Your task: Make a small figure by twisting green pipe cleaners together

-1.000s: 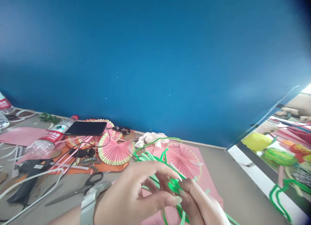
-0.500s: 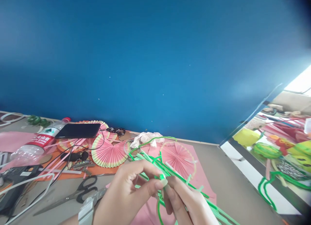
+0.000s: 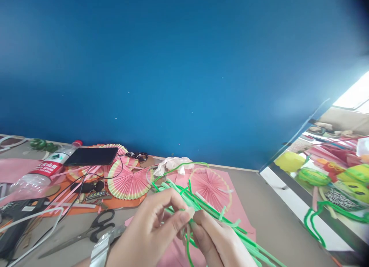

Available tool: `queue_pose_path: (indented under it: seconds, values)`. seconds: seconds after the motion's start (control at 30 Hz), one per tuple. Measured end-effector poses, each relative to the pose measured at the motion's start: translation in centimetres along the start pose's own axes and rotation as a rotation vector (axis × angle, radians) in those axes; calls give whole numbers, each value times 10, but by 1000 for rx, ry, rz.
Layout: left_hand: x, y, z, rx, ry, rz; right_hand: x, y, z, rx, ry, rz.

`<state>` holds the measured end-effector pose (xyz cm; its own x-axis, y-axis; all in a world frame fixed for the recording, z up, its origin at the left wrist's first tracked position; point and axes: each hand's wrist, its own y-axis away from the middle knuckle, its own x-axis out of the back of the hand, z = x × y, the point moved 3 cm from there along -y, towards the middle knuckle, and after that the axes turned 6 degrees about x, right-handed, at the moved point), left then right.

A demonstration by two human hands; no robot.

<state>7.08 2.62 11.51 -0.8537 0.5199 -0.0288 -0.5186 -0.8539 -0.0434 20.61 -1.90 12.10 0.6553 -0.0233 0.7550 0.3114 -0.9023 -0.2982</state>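
At the bottom centre my left hand (image 3: 157, 224) and my right hand (image 3: 216, 238) meet fingertip to fingertip. Both are pinched on a green pipe cleaner (image 3: 188, 248), whose end hangs down between them; the pinched part is mostly hidden by the fingers. Behind and under my hands lies a bundle of green pipe cleaners (image 3: 253, 248) on pink paper (image 3: 238, 205). A round pink pleated paper fan (image 3: 211, 186) rests on that paper, just beyond the bundle.
Scissors (image 3: 77, 236), a black glue gun (image 3: 17, 224), a plastic bottle (image 3: 46, 167), a phone (image 3: 91, 156) with a cable, and more pink fans (image 3: 131, 180) lie at the left. A blue partition (image 3: 184, 75) rises behind. Colourful crafts (image 3: 314, 176) sit at the far right.
My fingertips have drawn closer together, and the bright green bit that showed between them is now mostly covered. The view has shifted slightly.
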Motion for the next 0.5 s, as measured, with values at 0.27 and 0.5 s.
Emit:
queue_pose_path:
  seconds: [0.27,0.5]
  values:
    - [66,-11,25,-99,294,374,6,-4,1,-80,-67,-43]
    - [110,-13,49,-293,399,489,21,-5,1,-68,63,-76]
